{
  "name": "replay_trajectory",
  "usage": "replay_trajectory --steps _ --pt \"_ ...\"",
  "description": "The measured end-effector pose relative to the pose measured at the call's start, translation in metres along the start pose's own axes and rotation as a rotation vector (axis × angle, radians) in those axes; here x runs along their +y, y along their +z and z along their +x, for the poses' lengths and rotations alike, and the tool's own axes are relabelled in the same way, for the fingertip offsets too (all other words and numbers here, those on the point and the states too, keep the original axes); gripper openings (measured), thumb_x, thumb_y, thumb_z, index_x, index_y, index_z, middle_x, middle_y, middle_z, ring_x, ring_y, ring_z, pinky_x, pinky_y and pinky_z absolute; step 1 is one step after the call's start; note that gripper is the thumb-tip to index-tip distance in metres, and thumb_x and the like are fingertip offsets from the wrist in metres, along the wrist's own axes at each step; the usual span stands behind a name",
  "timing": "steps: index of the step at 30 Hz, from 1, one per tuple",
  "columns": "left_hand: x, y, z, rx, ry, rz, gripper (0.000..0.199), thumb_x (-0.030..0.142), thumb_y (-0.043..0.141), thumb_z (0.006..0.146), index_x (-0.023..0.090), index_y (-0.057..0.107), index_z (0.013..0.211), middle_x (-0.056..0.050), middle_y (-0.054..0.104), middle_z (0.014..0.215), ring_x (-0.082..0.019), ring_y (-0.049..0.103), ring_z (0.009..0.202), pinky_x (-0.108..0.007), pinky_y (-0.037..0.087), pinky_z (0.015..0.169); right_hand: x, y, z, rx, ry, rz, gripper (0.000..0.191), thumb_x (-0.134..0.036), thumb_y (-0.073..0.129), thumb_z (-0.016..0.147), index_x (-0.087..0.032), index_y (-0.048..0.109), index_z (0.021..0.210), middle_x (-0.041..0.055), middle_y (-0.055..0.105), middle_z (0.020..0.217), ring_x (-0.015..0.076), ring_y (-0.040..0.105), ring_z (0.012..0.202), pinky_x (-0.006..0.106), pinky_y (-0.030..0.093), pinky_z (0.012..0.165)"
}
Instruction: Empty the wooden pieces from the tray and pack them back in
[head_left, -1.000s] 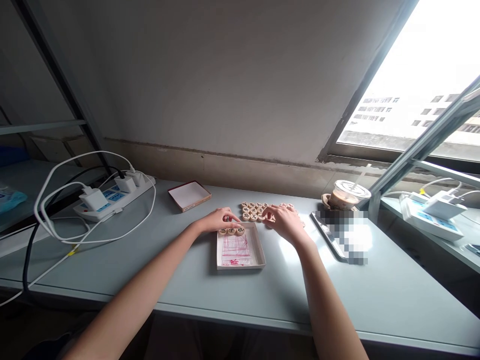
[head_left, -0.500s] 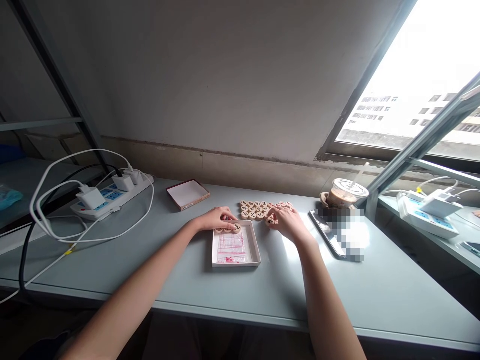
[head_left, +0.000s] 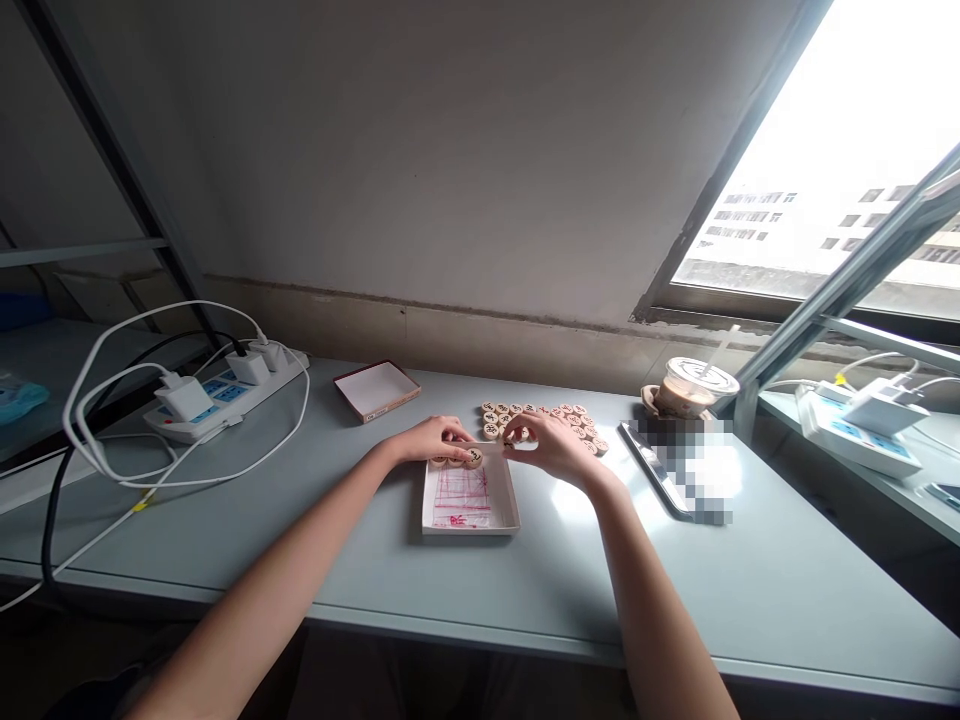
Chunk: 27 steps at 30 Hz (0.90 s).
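A white shallow box [head_left: 513,505] sits on the desk with a clear plastic wrap and a red-printed sheet [head_left: 463,492] inside. A few round wooden xiangqi pieces [head_left: 472,457] lie along its far side. Curled over the box's far left corner, my left hand [head_left: 439,440] has its fingers at the rim and against those pieces. My right hand [head_left: 544,446] is pinched on a xiangqi piece [head_left: 508,446], mostly hidden by the fingers, by the box's far right corner. Behind it, more xiangqi pieces [head_left: 501,412] with black and red characters lie in rows.
A box lid [head_left: 377,388] lies upturned at the back. On the right are a phone [head_left: 654,470] and a lidded drink cup with a straw [head_left: 688,390]. A power strip [head_left: 225,395] with white chargers and looping cables [head_left: 306,400] lies on the left.
My right hand has moved left from the rows of pieces to the box's far right corner, carrying a piece. My left hand stays at the box's far left corner.
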<state>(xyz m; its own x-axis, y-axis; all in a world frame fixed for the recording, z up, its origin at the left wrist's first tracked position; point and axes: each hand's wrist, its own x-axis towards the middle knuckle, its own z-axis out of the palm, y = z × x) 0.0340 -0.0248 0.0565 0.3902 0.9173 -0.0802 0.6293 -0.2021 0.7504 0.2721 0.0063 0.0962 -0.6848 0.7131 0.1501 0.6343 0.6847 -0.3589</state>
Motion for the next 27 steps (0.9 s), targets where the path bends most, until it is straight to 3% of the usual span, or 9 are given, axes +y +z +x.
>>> replay_trajectory --steps 6,12,16,20,23,27 --pt "-0.004 0.001 0.001 -0.003 0.025 -0.006 0.042 0.053 0.060 0.071 0.027 0.067 0.103 -0.003 0.051 0.092 -0.016 0.049 0.079 -0.024 0.037 0.067 -0.016 0.013 -0.001 -0.087 -0.090 -0.049 0.008 -0.030 0.055 0.078 -0.025 0.059 0.083 -0.0007 0.061 0.087 0.0157 0.053 0.082 0.033 0.033 0.083" --pt "-0.005 0.001 0.002 -0.003 0.027 -0.015 0.039 0.049 0.062 0.071 0.027 0.067 0.103 -0.003 0.053 0.093 -0.017 0.050 0.082 -0.024 0.038 0.069 -0.017 0.021 -0.001 -0.034 -0.096 -0.141 0.011 -0.023 0.054 0.078 -0.023 0.055 0.089 0.0012 0.061 0.092 0.0173 0.052 0.085 0.032 0.033 0.081" --pt "-0.007 0.001 0.002 -0.001 0.033 -0.026 0.039 0.049 0.063 0.071 0.027 0.067 0.102 -0.003 0.053 0.094 -0.016 0.050 0.081 -0.023 0.038 0.068 -0.019 0.023 0.000 -0.036 -0.090 -0.173 0.006 -0.024 0.053 0.079 -0.022 0.058 0.082 0.0030 0.061 0.091 0.0177 0.053 0.085 0.032 0.032 0.080" --pt "-0.005 0.000 0.002 -0.013 0.037 -0.005 0.038 0.049 0.061 0.072 0.027 0.067 0.102 -0.003 0.053 0.094 -0.017 0.050 0.081 -0.024 0.038 0.068 -0.018 0.019 0.000 -0.039 -0.090 -0.083 0.011 -0.028 0.052 0.081 -0.024 0.055 0.091 0.0011 0.062 0.091 0.0168 0.054 0.084 0.031 0.033 0.078" --pt "-0.002 -0.001 0.001 -0.011 0.037 0.013 0.038 0.050 0.061 0.072 0.027 0.067 0.102 -0.003 0.053 0.094 -0.017 0.050 0.083 -0.024 0.038 0.069 -0.008 0.017 0.002 0.077 -0.041 -0.082 0.018 -0.033 0.046 0.086 -0.024 0.051 0.101 0.0024 0.062 0.095 0.0178 0.053 0.086 0.032 0.034 0.078" --pt "0.002 -0.002 -0.002 -0.005 0.030 -0.025 0.041 0.052 0.059 0.073 0.025 0.066 0.102 -0.003 0.054 0.096 -0.017 0.052 0.082 -0.024 0.039 0.068 0.014 0.023 0.006 0.250 0.076 -0.361 0.018 -0.024 0.045 0.085 -0.021 0.056 0.099 0.0072 0.060 0.099 0.0233 0.048 0.095 0.037 0.029 0.084"
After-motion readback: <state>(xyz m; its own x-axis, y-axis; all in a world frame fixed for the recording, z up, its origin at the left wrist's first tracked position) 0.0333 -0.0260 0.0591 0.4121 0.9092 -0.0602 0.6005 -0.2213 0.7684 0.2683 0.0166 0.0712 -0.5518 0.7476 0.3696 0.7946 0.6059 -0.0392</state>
